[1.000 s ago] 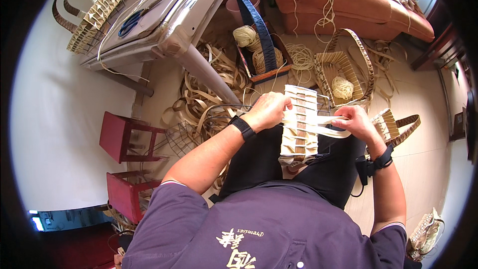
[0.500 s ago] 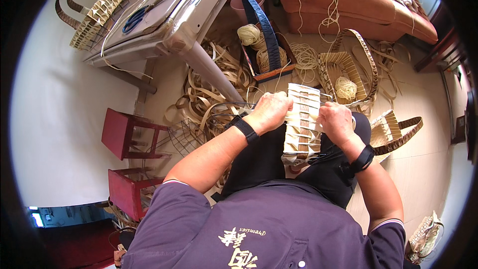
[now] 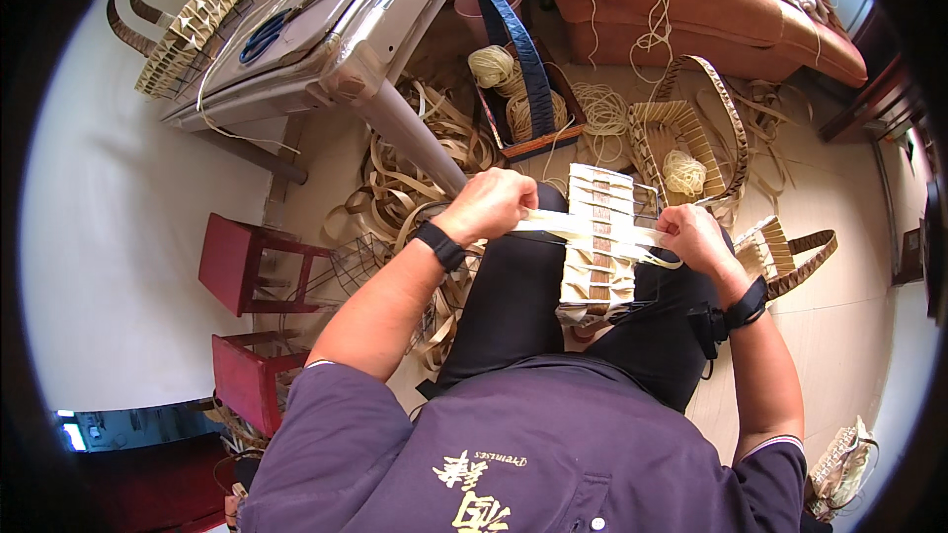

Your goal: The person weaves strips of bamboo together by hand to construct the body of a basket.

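A cream and brown woven basket (image 3: 599,266) with a wire frame rests across my thighs. Pale flat weaving strips (image 3: 549,224) stretch out from both of its sides. My left hand (image 3: 491,202) pinches the strip on the left, a short way off the basket's edge. On the other side my right hand (image 3: 694,235) grips the strip's other end, and a loose loop of it hangs below the fingers. Both hands are closed and apart from the basket body. Bare wire shows at the basket's right edge.
Beyond my knees stand a blue-handled basket (image 3: 533,153) holding balls of cord and a brown-handled basket (image 3: 644,153). Coiled strips (image 3: 395,163) cover the floor under the table (image 3: 326,69), where scissors (image 3: 276,30) lie. Red stools (image 3: 242,262) stand left, a sofa (image 3: 691,25) far right.
My hands have moved apart, the left one outward to the left and the right one slightly right. The pale strips now stretch visibly between them and the basket.
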Available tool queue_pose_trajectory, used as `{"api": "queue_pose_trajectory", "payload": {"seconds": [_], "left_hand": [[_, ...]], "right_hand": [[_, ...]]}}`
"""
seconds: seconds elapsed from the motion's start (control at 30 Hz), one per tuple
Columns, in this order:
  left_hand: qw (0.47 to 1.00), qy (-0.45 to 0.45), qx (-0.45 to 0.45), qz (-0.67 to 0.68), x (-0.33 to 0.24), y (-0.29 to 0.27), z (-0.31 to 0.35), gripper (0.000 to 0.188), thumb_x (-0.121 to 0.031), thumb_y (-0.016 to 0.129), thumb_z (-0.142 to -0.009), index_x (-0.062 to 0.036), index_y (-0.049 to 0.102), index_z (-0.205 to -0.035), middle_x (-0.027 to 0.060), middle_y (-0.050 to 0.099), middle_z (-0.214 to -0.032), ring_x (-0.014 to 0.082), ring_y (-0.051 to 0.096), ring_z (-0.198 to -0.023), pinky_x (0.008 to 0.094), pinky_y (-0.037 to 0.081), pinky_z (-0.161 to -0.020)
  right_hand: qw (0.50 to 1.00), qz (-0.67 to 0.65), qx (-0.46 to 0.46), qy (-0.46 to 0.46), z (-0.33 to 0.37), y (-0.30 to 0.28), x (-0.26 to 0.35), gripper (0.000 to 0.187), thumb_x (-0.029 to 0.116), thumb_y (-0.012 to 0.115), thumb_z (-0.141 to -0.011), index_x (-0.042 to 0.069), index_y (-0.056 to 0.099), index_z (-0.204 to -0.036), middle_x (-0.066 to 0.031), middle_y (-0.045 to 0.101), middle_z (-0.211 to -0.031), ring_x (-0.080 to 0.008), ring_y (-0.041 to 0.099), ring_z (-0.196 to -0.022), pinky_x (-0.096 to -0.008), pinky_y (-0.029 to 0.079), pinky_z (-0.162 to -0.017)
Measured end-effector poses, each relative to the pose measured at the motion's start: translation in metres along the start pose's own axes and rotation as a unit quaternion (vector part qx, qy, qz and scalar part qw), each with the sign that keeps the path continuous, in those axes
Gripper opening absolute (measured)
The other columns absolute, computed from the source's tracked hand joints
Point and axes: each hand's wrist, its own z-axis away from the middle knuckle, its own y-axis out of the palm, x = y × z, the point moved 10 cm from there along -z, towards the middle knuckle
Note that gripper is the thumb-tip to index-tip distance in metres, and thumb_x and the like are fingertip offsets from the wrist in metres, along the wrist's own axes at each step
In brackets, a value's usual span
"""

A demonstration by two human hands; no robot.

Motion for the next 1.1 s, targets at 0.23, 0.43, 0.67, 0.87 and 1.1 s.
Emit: {"api": "queue_pose_trajectory", "payload": {"seconds": [0.23, 0.43, 0.67, 0.87, 1.1], "left_hand": [[0.995, -0.092, 0.029, 0.031, 0.049, -0.034, 0.023, 0.012, -0.009, 0.080, -0.083, -0.0038, 0.079, -0.093, 0.0152, 0.078, -0.088, 0.0298, 0.077, -0.086, 0.0408, 0.059, -0.079], [0.989, -0.140, 0.010, 0.047, 0.089, -0.055, 0.055, 0.011, -0.005, 0.078, -0.085, -0.0022, 0.077, -0.095, 0.0136, 0.078, -0.088, 0.0267, 0.076, -0.085, 0.0393, 0.058, -0.078], [0.987, -0.140, -0.059, 0.047, 0.109, -0.078, 0.090, 0.009, -0.002, 0.079, -0.085, -0.0020, 0.076, -0.093, 0.0112, 0.078, -0.090, 0.0241, 0.075, -0.085, 0.0374, 0.058, -0.079], [0.982, -0.168, -0.079, 0.022, 0.136, -0.086, 0.118, 0.011, -0.002, 0.080, -0.083, -0.0031, 0.077, -0.093, 0.0108, 0.076, -0.090, 0.0235, 0.074, -0.084, 0.0364, 0.058, -0.077], [0.970, -0.214, -0.091, 0.071, 0.167, -0.091, 0.138, 0.009, 0.000, 0.079, -0.085, -0.0023, 0.077, -0.093, 0.0065, 0.075, -0.086, 0.0167, 0.070, -0.081, 0.0325, 0.057, -0.077]], "right_hand": [[0.986, -0.163, -0.028, 0.021, -0.009, 0.009, -0.018, 0.014, 0.008, 0.079, -0.083, -0.002, 0.075, -0.091, -0.0097, 0.073, -0.075, -0.0167, 0.070, -0.074, -0.0340, 0.056, -0.071], [0.967, -0.244, -0.068, 0.000, -0.007, 0.016, 0.002, 0.012, 0.004, 0.079, -0.086, -0.001, 0.076, -0.095, -0.0056, 0.075, -0.083, -0.0115, 0.068, -0.077, -0.0288, 0.056, -0.073], [0.933, -0.356, -0.038, 0.012, -0.005, 0.034, -0.012, 0.011, 0.004, 0.078, -0.092, -0.003, 0.075, -0.100, -0.0022, 0.074, -0.087, -0.0067, 0.066, -0.080, -0.0245, 0.055, -0.073], [0.948, -0.310, -0.068, -0.035, 0.003, 0.030, 0.001, 0.011, 0.009, 0.080, -0.094, 0.000, 0.077, -0.099, -0.0015, 0.071, -0.086, -0.0076, 0.066, -0.077, -0.0256, 0.053, -0.070], [0.971, -0.194, -0.105, -0.087, 0.014, 0.020, 0.025, 0.009, 0.008, 0.080, -0.091, 0.002, 0.078, -0.098, -0.0062, 0.070, -0.087, -0.0155, 0.070, -0.076, -0.0295, 0.056, -0.070]]}}
